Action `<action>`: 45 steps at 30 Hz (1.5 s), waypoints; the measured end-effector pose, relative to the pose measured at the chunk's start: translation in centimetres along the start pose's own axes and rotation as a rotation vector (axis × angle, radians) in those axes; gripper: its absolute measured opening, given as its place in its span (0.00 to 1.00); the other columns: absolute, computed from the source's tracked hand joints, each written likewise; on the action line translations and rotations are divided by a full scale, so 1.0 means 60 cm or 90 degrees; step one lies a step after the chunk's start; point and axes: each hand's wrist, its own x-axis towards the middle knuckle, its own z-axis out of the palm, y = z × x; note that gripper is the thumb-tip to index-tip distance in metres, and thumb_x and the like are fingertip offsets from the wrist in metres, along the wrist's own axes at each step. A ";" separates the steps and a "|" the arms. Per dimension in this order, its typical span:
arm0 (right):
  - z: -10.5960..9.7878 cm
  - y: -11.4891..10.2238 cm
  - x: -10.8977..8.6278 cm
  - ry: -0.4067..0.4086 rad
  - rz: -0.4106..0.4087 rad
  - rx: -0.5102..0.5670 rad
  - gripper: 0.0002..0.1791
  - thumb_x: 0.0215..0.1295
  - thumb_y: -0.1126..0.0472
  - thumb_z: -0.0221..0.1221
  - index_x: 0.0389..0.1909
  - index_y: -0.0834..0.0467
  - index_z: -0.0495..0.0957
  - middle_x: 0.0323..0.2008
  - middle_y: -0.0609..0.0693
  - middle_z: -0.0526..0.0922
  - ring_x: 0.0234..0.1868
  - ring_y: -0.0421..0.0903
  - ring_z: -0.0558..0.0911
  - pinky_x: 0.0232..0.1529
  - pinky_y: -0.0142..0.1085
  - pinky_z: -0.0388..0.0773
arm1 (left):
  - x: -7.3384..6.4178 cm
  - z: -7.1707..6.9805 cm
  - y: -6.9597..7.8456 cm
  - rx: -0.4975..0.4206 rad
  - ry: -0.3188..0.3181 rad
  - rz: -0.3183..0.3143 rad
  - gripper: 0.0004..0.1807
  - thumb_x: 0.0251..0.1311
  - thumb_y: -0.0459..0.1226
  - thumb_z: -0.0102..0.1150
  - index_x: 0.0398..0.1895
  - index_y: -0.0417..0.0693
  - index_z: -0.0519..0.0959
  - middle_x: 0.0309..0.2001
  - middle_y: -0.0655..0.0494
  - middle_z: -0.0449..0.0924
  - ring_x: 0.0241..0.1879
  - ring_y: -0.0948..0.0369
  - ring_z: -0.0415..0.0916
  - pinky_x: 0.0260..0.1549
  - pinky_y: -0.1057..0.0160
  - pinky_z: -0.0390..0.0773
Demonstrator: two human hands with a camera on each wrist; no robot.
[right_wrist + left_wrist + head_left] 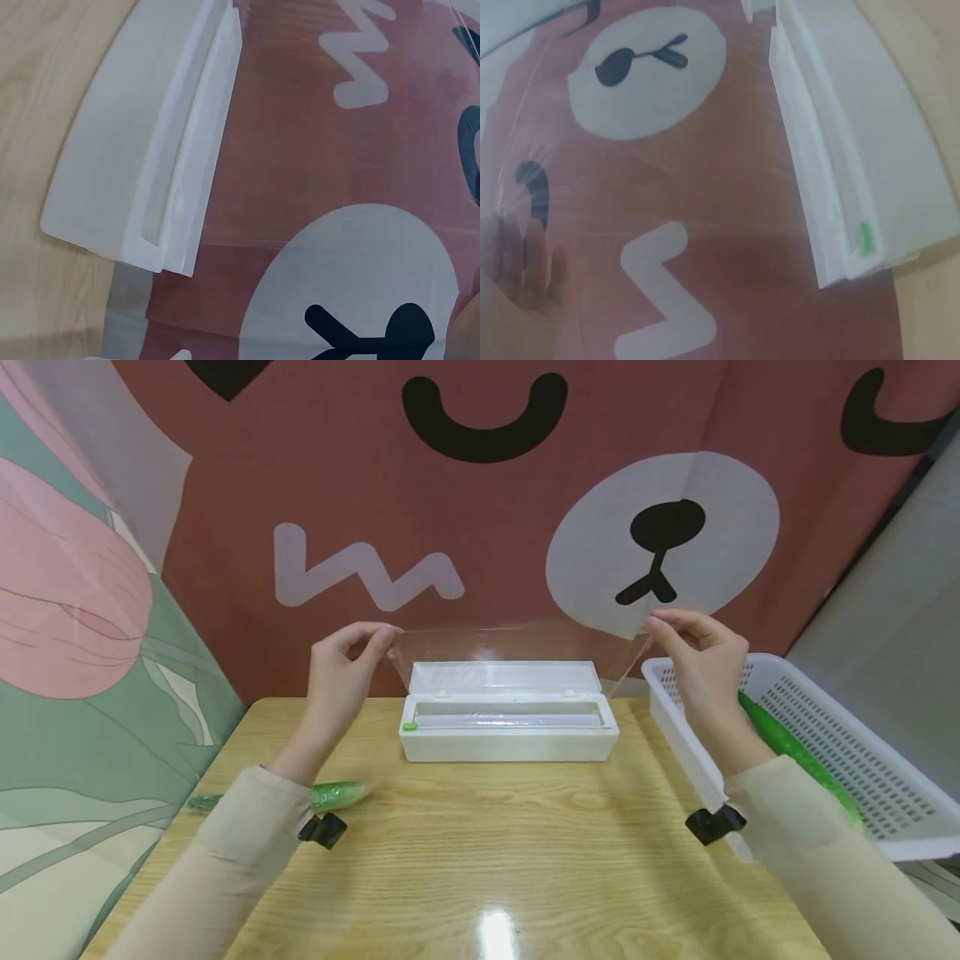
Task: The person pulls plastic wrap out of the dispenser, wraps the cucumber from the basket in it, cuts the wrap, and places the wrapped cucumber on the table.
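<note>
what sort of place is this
Probably a makeshift indoor work corner: a wooden table stands before a cartoon-printed backdrop, with a white film dispenser set on it.

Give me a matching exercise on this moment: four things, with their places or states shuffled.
1. Clear film
2. White box
3. Plastic basket
4. Cucumber outside the basket

A. Partly hidden by the left sleeve
B. Held up between left hand and right hand
C. Contains something long and green
D. Standing open on the table

Pairs: 1-B, 2-D, 3-C, 4-A
</note>
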 end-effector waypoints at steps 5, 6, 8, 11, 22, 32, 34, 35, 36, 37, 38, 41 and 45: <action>-0.017 -0.005 -0.032 -0.029 0.012 0.089 0.11 0.61 0.66 0.68 0.41 0.70 0.84 0.33 0.49 0.87 0.35 0.42 0.84 0.42 0.28 0.78 | -0.035 -0.002 -0.001 -0.036 -0.022 0.001 0.15 0.70 0.41 0.57 0.44 0.37 0.84 0.35 0.54 0.84 0.33 0.60 0.80 0.35 0.67 0.81; -0.021 -0.005 -0.038 -0.032 0.013 0.104 0.11 0.61 0.67 0.68 0.41 0.71 0.84 0.33 0.50 0.87 0.36 0.42 0.84 0.43 0.28 0.79 | -0.042 -0.003 0.000 -0.035 -0.028 -0.004 0.15 0.71 0.41 0.57 0.44 0.37 0.84 0.35 0.53 0.84 0.33 0.60 0.81 0.34 0.66 0.81; -0.028 -0.005 -0.052 -0.035 0.011 0.113 0.11 0.61 0.69 0.67 0.40 0.73 0.83 0.33 0.50 0.87 0.36 0.42 0.85 0.45 0.28 0.78 | -0.057 -0.003 0.000 -0.039 -0.040 -0.011 0.14 0.71 0.41 0.56 0.44 0.37 0.84 0.36 0.51 0.85 0.33 0.60 0.82 0.33 0.65 0.82; -0.035 -0.003 -0.072 -0.035 -0.001 0.141 0.10 0.61 0.73 0.65 0.40 0.77 0.81 0.31 0.52 0.87 0.33 0.43 0.85 0.43 0.30 0.80 | -0.079 -0.003 -0.002 -0.039 -0.054 -0.026 0.14 0.71 0.40 0.56 0.44 0.37 0.84 0.38 0.45 0.84 0.33 0.58 0.83 0.32 0.63 0.82; -0.071 0.011 -0.147 -0.019 0.041 0.111 0.06 0.62 0.77 0.61 0.39 0.76 0.81 0.30 0.52 0.86 0.30 0.43 0.84 0.41 0.28 0.80 | -0.166 0.004 -0.020 -0.069 -0.089 -0.090 0.08 0.69 0.33 0.58 0.41 0.36 0.84 0.34 0.43 0.83 0.31 0.61 0.84 0.29 0.60 0.83; -0.101 0.034 -0.211 -0.059 0.100 0.053 0.06 0.62 0.79 0.60 0.37 0.72 0.83 0.28 0.48 0.87 0.30 0.40 0.84 0.38 0.26 0.80 | -0.229 -0.011 -0.047 -0.023 -0.190 -0.141 0.05 0.67 0.37 0.61 0.38 0.48 0.85 0.33 0.55 0.84 0.33 0.60 0.83 0.30 0.60 0.83; -0.108 0.040 -0.223 -0.084 0.095 0.029 0.06 0.62 0.80 0.60 0.38 0.71 0.83 0.29 0.47 0.87 0.30 0.39 0.85 0.38 0.25 0.79 | -0.237 -0.016 -0.053 -0.009 -0.207 -0.132 0.05 0.67 0.37 0.61 0.38 0.49 0.85 0.32 0.57 0.84 0.33 0.61 0.82 0.30 0.60 0.83; -0.112 0.042 -0.229 -0.098 0.091 0.013 0.07 0.61 0.80 0.60 0.38 0.71 0.83 0.29 0.47 0.87 0.30 0.39 0.85 0.38 0.25 0.79 | -0.241 -0.018 -0.056 -0.001 -0.215 -0.129 0.05 0.67 0.38 0.60 0.38 0.50 0.85 0.31 0.58 0.83 0.33 0.61 0.82 0.30 0.60 0.83; -0.115 0.045 -0.235 -0.113 0.086 -0.005 0.07 0.61 0.80 0.60 0.38 0.72 0.82 0.30 0.47 0.87 0.30 0.39 0.85 0.39 0.25 0.79 | -0.245 -0.020 -0.059 0.006 -0.222 -0.129 0.05 0.67 0.38 0.60 0.38 0.52 0.85 0.31 0.59 0.83 0.33 0.61 0.81 0.30 0.61 0.83; -0.119 0.048 -0.240 -0.128 0.080 -0.024 0.07 0.61 0.81 0.60 0.38 0.72 0.82 0.30 0.47 0.87 0.31 0.39 0.84 0.39 0.25 0.79 | -0.249 -0.022 -0.061 0.012 -0.230 -0.130 0.05 0.67 0.38 0.60 0.38 0.52 0.85 0.31 0.60 0.83 0.33 0.62 0.81 0.30 0.61 0.82; -0.122 0.050 -0.246 -0.142 0.076 -0.044 0.07 0.60 0.81 0.61 0.38 0.71 0.82 0.31 0.46 0.87 0.31 0.38 0.84 0.39 0.25 0.79 | -0.253 -0.024 -0.064 0.020 -0.237 -0.134 0.05 0.67 0.39 0.60 0.38 0.54 0.86 0.31 0.61 0.82 0.33 0.62 0.80 0.30 0.62 0.82; -0.130 0.058 -0.259 -0.174 0.072 -0.073 0.09 0.60 0.81 0.61 0.39 0.71 0.82 0.31 0.47 0.87 0.31 0.39 0.84 0.39 0.26 0.80 | -0.263 -0.027 -0.071 0.041 -0.265 -0.143 0.05 0.67 0.41 0.60 0.39 0.57 0.86 0.32 0.63 0.82 0.33 0.64 0.78 0.30 0.64 0.81; -0.138 0.068 -0.272 -0.200 0.072 -0.124 0.09 0.59 0.80 0.62 0.38 0.69 0.83 0.31 0.47 0.87 0.31 0.38 0.83 0.39 0.25 0.79 | -0.276 -0.027 -0.084 0.056 -0.315 -0.142 0.07 0.67 0.44 0.59 0.40 0.58 0.85 0.37 0.62 0.84 0.35 0.65 0.77 0.31 0.65 0.80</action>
